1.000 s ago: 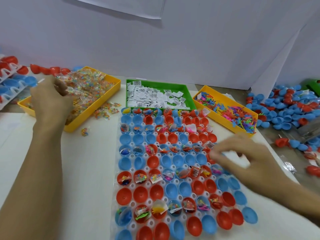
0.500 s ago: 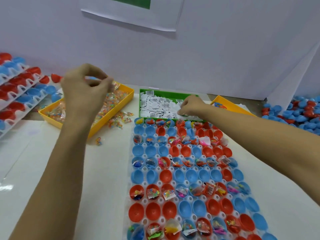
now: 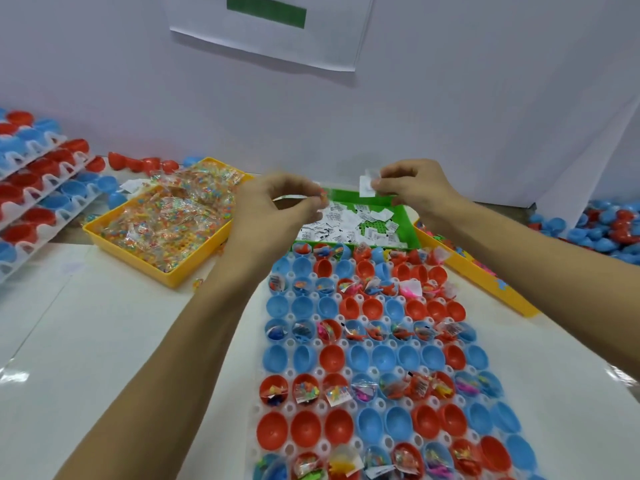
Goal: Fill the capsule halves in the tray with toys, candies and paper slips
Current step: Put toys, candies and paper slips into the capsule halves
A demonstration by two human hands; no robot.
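Packing workbench: sorted bins (image 3: 166,268), stacked capsule trays (image 3: 41,202).

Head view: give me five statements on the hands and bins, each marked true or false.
1. The right hand pinches a paper slip. True.
2. The paper slips lie in a yellow bin. False: they lie in the green bin.
3. The left hand rests flat on the table. False: it is raised, fingers curled.
4. The candy bin is yellow. True.
5. Every capsule half in the tray is filled. False: whole rows are empty.
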